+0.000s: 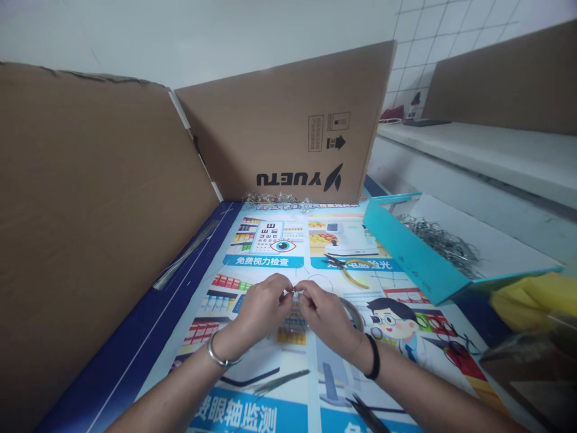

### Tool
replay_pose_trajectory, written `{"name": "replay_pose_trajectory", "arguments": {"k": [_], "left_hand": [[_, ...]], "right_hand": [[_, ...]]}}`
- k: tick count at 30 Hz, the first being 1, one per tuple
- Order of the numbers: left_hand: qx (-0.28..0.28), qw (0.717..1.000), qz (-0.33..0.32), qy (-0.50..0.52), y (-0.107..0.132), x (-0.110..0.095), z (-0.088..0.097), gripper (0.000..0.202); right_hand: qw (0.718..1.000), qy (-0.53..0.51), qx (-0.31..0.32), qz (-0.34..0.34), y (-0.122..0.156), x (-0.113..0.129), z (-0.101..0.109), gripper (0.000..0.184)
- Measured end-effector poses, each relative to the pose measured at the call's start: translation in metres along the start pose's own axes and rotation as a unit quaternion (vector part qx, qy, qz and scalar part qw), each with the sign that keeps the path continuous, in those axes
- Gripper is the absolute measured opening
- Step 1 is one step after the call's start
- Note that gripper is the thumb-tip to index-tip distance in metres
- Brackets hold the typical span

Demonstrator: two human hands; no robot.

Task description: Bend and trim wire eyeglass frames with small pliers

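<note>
My left hand and my right hand meet over the middle of the printed mat. Both are closed, thumb and fingertips pinched together on a thin piece of wire; its exact shape is too small to make out. A silver bangle is on the left wrist and a black band on the right. Just beyond the hands lie pliers with yellow handles. Partly behind my right hand is a grey coil. A bundle of thin straight wires rests nearer to me, left of a dark pointed tool.
Cardboard panels wall off the left and back. A turquoise box at right holds a tangle of wire pieces. More wire pieces lie along the back panel, and straight wires at left. Yellow material sits far right.
</note>
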State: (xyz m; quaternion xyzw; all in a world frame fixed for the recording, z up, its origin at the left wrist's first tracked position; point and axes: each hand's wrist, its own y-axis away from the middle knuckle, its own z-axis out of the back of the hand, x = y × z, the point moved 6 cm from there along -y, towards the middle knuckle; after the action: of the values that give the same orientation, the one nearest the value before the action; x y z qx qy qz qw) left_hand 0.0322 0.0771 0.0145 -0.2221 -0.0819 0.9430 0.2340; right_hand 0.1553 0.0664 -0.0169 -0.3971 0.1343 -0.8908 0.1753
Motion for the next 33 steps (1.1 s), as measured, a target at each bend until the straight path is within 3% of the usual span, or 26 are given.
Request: {"name": "replay_pose_trajectory", "arguments": {"k": [6,10,12,14,17,19,21,25,29,31,33], "left_hand": [[0.018,0.999,0.015,-0.023,-0.003,0.003,0.005,0.015],[0.019,0.998,0.026,-0.055,-0.005,0.007,0.012,0.016],[0.013,0.997,0.029,-0.076,-0.005,0.008,0.016,0.016],[0.008,0.996,0.026,-0.090,-0.006,0.009,0.019,0.016],[0.004,0.995,0.019,-0.097,-0.006,0.009,0.021,0.018],[0.001,0.995,0.014,-0.098,-0.006,0.010,0.021,0.018],[0.001,0.995,0.008,-0.100,-0.006,0.010,0.020,0.017],[0.001,0.994,0.000,-0.112,-0.006,0.009,0.018,0.016],[-0.013,0.992,-0.015,-0.127,-0.004,0.006,0.018,0.017],[-0.021,0.990,-0.024,-0.137,-0.003,0.006,0.017,0.017],[-0.023,0.988,-0.030,-0.149,-0.003,0.006,0.016,0.018]], "right_hand": [[0.996,-0.022,0.090,0.005,-0.003,0.007,0.003,0.031],[0.984,-0.003,0.136,0.119,-0.008,0.017,0.013,0.045],[0.973,0.048,0.148,0.168,-0.013,0.013,0.021,0.041],[0.967,0.158,0.132,0.150,-0.021,-0.006,0.033,0.033],[0.931,0.353,0.096,0.009,-0.033,-0.055,0.056,0.047],[0.904,0.399,0.137,-0.065,-0.034,-0.085,0.063,0.057],[0.893,0.405,0.184,-0.069,-0.033,-0.100,0.062,0.050],[0.882,0.439,0.173,-0.001,-0.033,-0.091,0.055,0.035],[0.877,0.462,0.127,0.012,-0.034,-0.079,0.049,0.030],[0.893,0.438,0.107,0.005,-0.036,-0.074,0.051,0.025],[0.927,0.363,0.091,-0.005,-0.038,-0.065,0.056,0.023]]}}
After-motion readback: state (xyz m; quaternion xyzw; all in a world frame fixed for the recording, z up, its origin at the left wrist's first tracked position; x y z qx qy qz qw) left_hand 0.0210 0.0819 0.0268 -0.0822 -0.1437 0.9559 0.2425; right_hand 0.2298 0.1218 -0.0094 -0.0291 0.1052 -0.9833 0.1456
